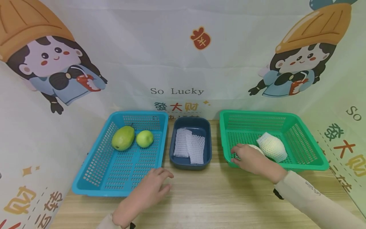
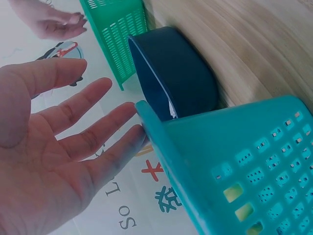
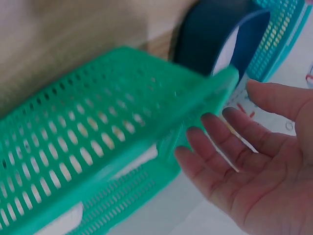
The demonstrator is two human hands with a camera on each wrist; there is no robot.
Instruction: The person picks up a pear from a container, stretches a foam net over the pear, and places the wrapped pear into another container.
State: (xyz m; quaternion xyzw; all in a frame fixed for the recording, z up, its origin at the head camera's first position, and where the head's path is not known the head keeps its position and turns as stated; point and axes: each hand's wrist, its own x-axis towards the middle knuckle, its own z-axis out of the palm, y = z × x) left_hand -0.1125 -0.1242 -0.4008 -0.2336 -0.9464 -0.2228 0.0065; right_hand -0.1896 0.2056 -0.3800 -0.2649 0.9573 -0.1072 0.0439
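My left hand (image 1: 151,187) hovers by the front right corner of the blue basket (image 1: 97,192). In the left wrist view its fingers are spread and the palm holds nothing; fingertips come close to the rim, but contact is unclear. A green papaya-like fruit (image 1: 123,138) and a round green fruit (image 1: 144,139) lie in that basket. My right hand (image 1: 248,159) is over the front left part of the green basket (image 1: 310,163), its fingers loosely bent around nothing. A netted fruit (image 1: 273,148) lies there, and another whitish item (image 1: 257,149) is partly hidden behind my hand.
Between the baskets stands a dark blue bin (image 1: 190,166) with white foam net sleeves (image 1: 196,149) inside. All three containers rest on a wooden table (image 1: 200,197). A printed cloth (image 1: 183,63) hangs behind them and along both sides.
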